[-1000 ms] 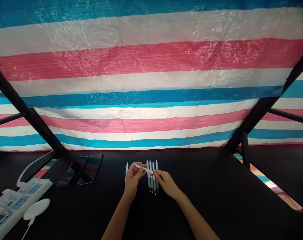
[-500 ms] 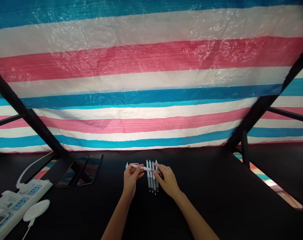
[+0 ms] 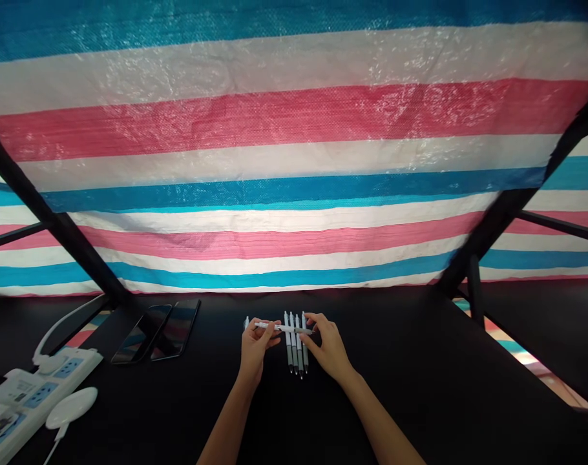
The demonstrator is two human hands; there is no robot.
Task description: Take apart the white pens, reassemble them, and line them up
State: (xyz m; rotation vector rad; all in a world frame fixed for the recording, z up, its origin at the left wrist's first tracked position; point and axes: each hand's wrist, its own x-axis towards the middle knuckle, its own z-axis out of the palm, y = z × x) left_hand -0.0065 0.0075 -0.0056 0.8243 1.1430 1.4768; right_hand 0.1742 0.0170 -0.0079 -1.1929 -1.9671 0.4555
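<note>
My left hand pinches the white end of a white and grey pen, which lies crosswise in the air above a row of pens. My right hand has its thumb and forefinger around the pen's grey end. Beneath the held pen, several similar pens lie side by side on the black table, grey tips toward me. Another pen shows only its white end behind my left hand; the rest is hidden.
Two dark phones lie at the left. A white power strip with plugs and a round white charger stands at the lower left. Black frame bars and a striped sheet rise behind the table.
The held pen is now more nearly level, its grey end slightly higher. The right fingers have shifted a little toward that end. The camera view has moved slightly.
</note>
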